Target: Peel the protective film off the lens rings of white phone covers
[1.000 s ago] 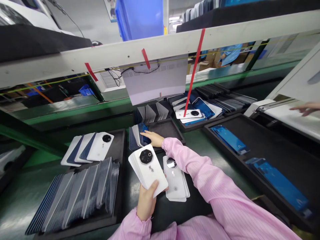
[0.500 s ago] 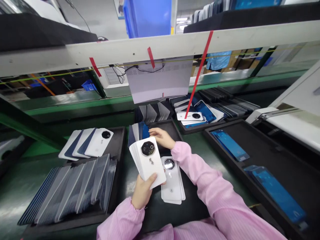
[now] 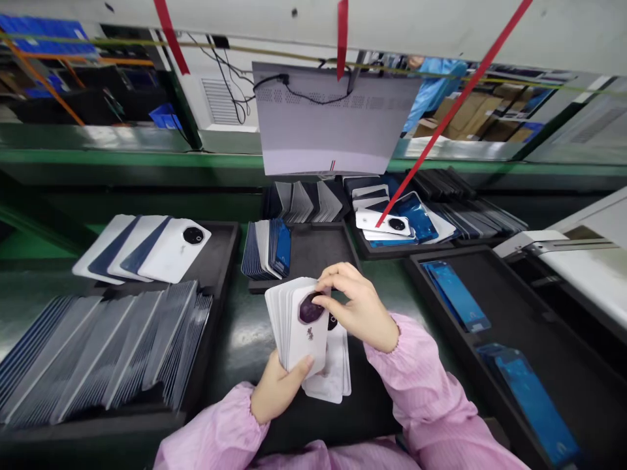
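Head view: left hand [image 3: 277, 388] clasps a fanned stack of white covers [image 3: 300, 323] from below, thumb across the front one. Right hand [image 3: 360, 307] pinches the front cover's top edge, fingertips [image 3: 323, 299] by its dark camera ring. Just behind the stack, loose covers [image 3: 333, 375] lie flat on a black tray [image 3: 313, 251]. Left of the stack, a long row [image 3: 102, 352] leans on edge.

Dark two-character mark on the top white phone back cover [image 3: 307, 329], below its camera ring, too small to read
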Demonstrator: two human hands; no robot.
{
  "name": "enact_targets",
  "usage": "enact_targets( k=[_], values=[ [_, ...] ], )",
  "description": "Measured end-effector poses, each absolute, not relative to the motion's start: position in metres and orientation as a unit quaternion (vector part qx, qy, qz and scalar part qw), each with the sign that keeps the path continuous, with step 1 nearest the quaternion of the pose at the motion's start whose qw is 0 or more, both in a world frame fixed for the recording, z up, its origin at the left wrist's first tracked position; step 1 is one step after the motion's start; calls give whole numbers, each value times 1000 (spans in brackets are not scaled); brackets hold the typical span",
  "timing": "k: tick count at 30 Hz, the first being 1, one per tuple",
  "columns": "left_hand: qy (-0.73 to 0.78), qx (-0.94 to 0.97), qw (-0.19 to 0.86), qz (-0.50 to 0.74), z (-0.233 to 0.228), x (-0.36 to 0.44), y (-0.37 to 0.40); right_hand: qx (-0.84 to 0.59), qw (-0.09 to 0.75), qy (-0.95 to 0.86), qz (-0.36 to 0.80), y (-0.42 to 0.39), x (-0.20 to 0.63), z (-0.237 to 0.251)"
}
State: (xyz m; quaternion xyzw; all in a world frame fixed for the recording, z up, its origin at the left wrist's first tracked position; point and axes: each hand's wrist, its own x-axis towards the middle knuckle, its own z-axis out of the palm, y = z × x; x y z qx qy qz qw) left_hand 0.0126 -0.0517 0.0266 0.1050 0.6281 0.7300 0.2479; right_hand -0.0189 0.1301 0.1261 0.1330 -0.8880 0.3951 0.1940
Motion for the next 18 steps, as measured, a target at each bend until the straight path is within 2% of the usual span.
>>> enact_targets(
  k=[7, 13, 18],
  values=[
    [649, 151, 269, 696, 29, 11, -54, 148, 129, -901, 386, 137, -14, 137],
    [603, 115, 301, 730, 27, 14, -54, 144, 233, -926, 259, 112, 5, 140],
    [619, 130, 286, 720, 29, 16, -55, 135, 226, -925, 275, 111, 3, 138]
  ],
)
